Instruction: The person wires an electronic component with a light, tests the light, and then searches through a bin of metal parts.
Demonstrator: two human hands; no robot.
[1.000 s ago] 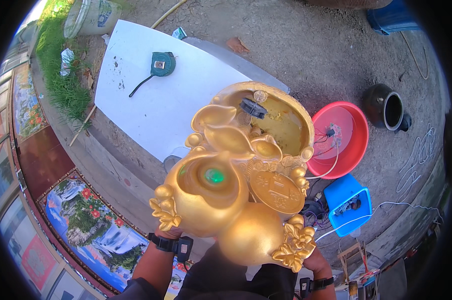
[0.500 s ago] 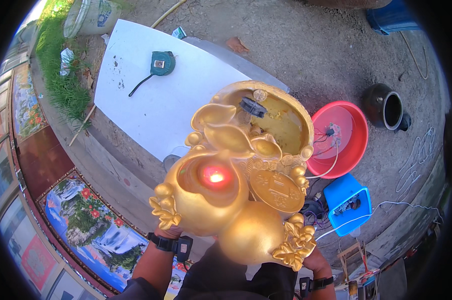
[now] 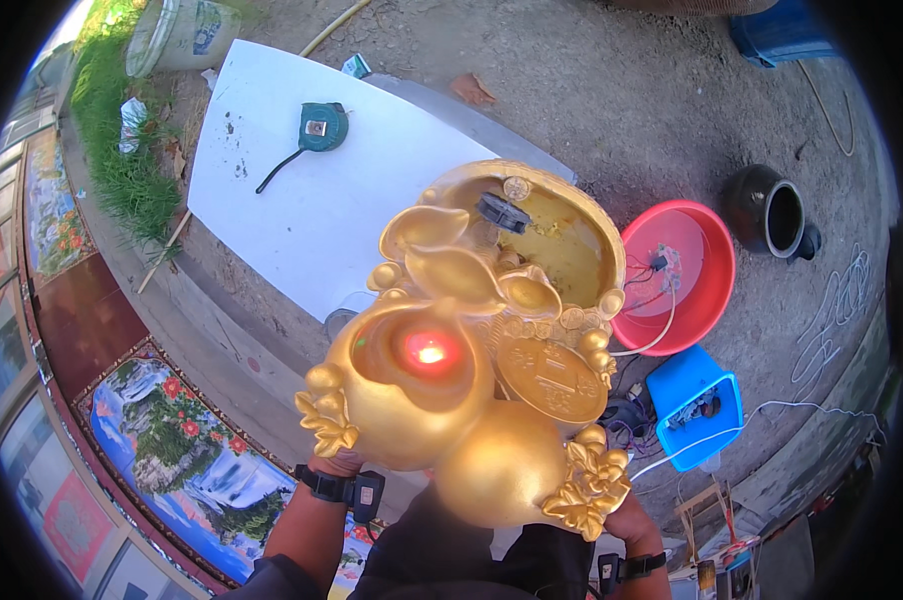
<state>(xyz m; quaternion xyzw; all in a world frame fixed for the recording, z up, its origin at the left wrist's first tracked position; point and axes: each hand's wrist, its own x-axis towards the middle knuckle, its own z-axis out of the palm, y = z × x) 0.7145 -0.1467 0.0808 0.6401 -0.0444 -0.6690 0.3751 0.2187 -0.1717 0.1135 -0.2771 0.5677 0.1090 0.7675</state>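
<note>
A gold-coloured ornamental fountain (image 3: 502, 465), with gourd shapes, leaves, scoops and a large coin, fills the middle. A red light (image 3: 430, 352) glows in its open gourd bowl, and a dark grey round fitting (image 3: 504, 212) sits in its back basin with yellowish water. My left hand (image 3: 337, 463) grips the fountain low at the left, its fingers mostly hidden beneath. My right hand (image 3: 627, 518) holds it at the lower right beside a gold leaf cluster, also partly hidden.
Behind are a white board (image 3: 262, 240) with a green tape measure (image 3: 324, 127). At right are a red basin (image 3: 707, 290) with water and cords, a blue bin (image 3: 692, 450), dark pot (image 3: 757, 210) and loose wires. A bucket (image 3: 177, 40), grass and scenic tiles (image 3: 172, 440) line the left.
The light in the gourd bowl went from green to red. The fountain and my hands have stayed almost still.
</note>
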